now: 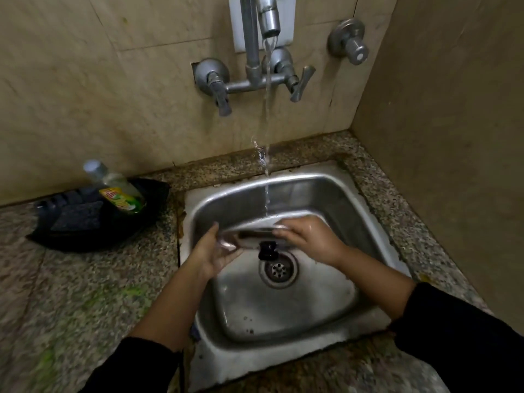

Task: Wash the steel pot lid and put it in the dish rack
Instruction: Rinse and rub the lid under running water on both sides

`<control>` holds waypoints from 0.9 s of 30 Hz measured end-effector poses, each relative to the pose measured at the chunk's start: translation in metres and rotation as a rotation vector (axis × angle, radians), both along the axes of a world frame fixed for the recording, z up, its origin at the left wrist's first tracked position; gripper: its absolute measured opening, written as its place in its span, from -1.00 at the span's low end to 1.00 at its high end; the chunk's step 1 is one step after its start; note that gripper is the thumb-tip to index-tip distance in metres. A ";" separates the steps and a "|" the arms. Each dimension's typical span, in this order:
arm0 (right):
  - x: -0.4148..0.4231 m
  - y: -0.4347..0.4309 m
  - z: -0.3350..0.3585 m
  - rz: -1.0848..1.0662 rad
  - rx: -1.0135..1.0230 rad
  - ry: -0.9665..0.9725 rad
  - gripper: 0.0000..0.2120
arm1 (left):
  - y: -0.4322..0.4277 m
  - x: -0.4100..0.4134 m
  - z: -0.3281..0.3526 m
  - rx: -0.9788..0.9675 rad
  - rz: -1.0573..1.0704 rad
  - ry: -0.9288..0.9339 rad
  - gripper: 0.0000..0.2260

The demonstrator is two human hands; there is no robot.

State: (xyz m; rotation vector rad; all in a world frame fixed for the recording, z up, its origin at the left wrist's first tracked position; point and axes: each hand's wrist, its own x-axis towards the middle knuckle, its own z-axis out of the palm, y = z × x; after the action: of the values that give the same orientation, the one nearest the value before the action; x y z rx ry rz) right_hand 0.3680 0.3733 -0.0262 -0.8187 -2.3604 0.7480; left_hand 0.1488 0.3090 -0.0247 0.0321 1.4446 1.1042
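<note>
Under the running tap [268,18], both hands — left hand [217,252] and right hand [307,239] — grip opposite edges of the steel pot lid [249,222], its black knob [267,250] facing the sink drain [278,269].

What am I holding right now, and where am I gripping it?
The lid, under the running water. Your left hand grips its left rim; your right hand lies over its right edge.

Beige tiled walls [113,80] meet in a corner above a speckled, seemingly granite counter [71,293].
</note>
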 end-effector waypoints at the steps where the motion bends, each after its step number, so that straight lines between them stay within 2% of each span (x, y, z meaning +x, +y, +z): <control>1: -0.004 0.005 0.006 -0.087 -0.137 0.057 -0.78 | 0.003 0.002 -0.001 0.006 -0.065 0.025 -0.60; 3: -0.007 0.017 0.013 -0.194 -0.400 0.209 -0.76 | 0.008 0.008 0.003 0.039 -0.177 0.111 -0.53; 5: -0.006 0.031 0.013 -0.280 -0.579 0.336 -0.72 | 0.015 0.009 0.007 0.089 -0.198 0.175 -0.55; 7: -0.003 0.045 0.013 -0.360 -0.702 0.431 -0.71 | 0.019 0.003 0.008 0.155 -0.170 0.206 -0.62; 10: -0.005 0.063 0.010 -0.434 -0.874 0.576 -0.76 | 0.019 -0.001 0.004 0.252 -0.154 0.129 -0.65; 12: -0.009 0.072 0.007 -0.505 -0.903 0.582 -0.76 | 0.020 0.003 0.007 0.286 -0.121 0.084 -0.69; 15: -0.020 0.082 0.005 -0.622 -0.669 0.403 -0.60 | 0.029 0.011 0.016 0.308 0.042 0.037 -0.73; 19: -0.040 0.097 0.016 -0.645 -0.259 0.011 -0.59 | 0.038 0.015 0.024 0.396 0.053 0.288 -0.73; 20: -0.050 0.100 0.026 -0.564 -0.145 -0.069 -0.60 | 0.041 0.015 0.026 0.409 0.018 0.345 -0.74; 22: -0.070 0.106 0.045 -0.260 0.110 -0.171 -0.65 | 0.049 0.014 0.034 0.453 -0.083 0.443 -0.74; 24: -0.081 0.111 0.055 0.029 0.305 -0.202 -0.69 | 0.057 0.013 0.042 0.497 -0.161 0.538 -0.74; 25: -0.079 0.116 0.055 0.060 0.328 -0.194 -0.69 | 0.060 0.012 0.046 0.511 -0.167 0.580 -0.75; 27: -0.067 0.127 0.052 -0.119 0.220 -0.146 -0.65 | 0.062 0.010 0.054 0.508 -0.124 0.664 -0.76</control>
State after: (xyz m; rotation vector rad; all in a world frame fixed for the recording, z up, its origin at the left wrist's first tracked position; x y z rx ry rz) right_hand 0.3007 0.5002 0.0255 -0.9349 -2.4415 0.3831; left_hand 0.1588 0.3706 0.0295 0.9076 1.6586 1.4022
